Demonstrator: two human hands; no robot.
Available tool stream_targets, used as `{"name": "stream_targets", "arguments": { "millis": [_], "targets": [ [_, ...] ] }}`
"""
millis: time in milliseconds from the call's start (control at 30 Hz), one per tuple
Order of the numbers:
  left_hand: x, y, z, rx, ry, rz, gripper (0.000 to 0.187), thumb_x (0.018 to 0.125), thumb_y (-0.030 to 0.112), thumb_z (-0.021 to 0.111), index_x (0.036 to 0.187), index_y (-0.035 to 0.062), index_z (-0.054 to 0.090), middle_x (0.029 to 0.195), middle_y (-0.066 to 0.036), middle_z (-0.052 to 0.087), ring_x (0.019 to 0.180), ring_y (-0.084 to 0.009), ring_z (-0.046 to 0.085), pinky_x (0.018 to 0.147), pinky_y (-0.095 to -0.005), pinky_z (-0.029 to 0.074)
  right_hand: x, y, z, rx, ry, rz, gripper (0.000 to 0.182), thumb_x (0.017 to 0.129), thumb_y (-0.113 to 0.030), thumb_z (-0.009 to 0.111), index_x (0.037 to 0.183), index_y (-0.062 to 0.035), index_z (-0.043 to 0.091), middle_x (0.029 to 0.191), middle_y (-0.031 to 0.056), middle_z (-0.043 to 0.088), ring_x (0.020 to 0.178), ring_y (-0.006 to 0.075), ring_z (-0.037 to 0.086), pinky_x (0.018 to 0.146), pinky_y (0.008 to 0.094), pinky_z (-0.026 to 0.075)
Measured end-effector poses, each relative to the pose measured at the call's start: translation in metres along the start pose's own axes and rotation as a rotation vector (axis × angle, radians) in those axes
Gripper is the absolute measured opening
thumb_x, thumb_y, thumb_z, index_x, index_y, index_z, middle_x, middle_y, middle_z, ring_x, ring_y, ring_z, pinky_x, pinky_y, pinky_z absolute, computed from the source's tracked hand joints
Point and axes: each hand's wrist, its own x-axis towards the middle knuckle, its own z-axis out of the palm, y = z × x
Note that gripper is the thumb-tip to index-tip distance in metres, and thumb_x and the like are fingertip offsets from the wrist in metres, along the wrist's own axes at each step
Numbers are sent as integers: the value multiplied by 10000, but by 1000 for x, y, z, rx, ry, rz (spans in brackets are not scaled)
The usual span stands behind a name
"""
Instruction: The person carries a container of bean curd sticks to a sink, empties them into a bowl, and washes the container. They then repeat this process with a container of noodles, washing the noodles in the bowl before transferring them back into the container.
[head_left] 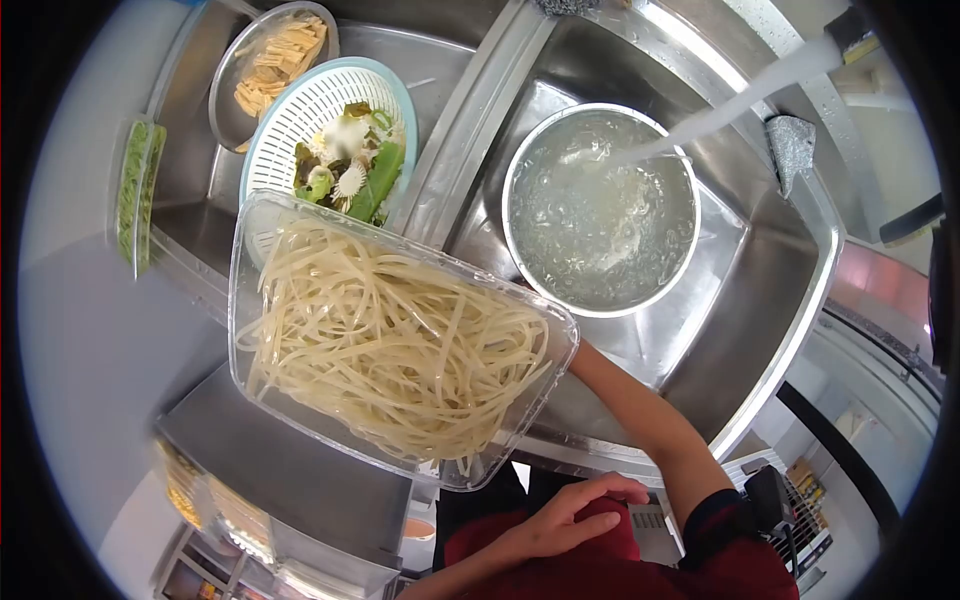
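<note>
A clear plastic container (pixel 262 388) full of pale, flat noodle-like strips (pixel 390 340) is held up in front of the sinks, near the camera. My right hand (pixel 583 362) reaches behind its right end and grips it; most of the fingers are hidden by the container. My left hand (pixel 575 518) is in front of my body with thumb and fingers apart, holding nothing. Beyond the container, a round metal pot (pixel 697 215) brimming with bubbling, cloudy water stands in the right sink. A stream of water (pixel 735 105) runs into it from the upper right.
In the left basin, a white-and-blue colander (pixel 285 130) holds leafy greens and mushrooms. Next to it a metal bowl (pixel 222 105) contains yellowish strips. A pack of greens (pixel 138 195) is at the far left. A metal divider (pixel 475 125) separates the basins. A grey scrubbing pad (pixel 790 150) lies on the sink's rim.
</note>
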Motion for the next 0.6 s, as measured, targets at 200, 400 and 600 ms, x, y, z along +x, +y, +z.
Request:
{"name": "stream_targets", "arguments": {
  "millis": [200, 400, 600],
  "targets": [
    [2, 0, 0, -84, 43, 25, 341, 807, 109, 424, 1131, 7, 403, 1056, -109, 489, 1026, -185, 451, 903, -311, 315, -70, 10, -39, -265, -6, -106, 253, 789, -240, 445, 862, -3, 500, 864, 167, 523, 809, 347, 488, 745, 393, 378],
    [1, -3, 0, -114, 46, 20, 356, 805, 155, 456, 1112, -17, 404, 1079, -123, 471, 1036, -194, 434, 913, -314, 297, -112, -134, -89, -437, 351, -523, 167, 631, 35, 545, 774, -41, 505, 841, 106, 534, 774, 289, 503, 700, 372, 396],
    [1, -3, 4, -41, 22, -4, 353, 785, 138, 458, 1099, -20, 422, 1080, -123, 466, 1050, -199, 416, 919, -322, 283, -78, -165, -103, -734, 462, -631, 290, 633, 42, 520, 920, -2, 502, 1037, 158, 477, 923, 297, 467, 812, 379, 382]
  ]
}}
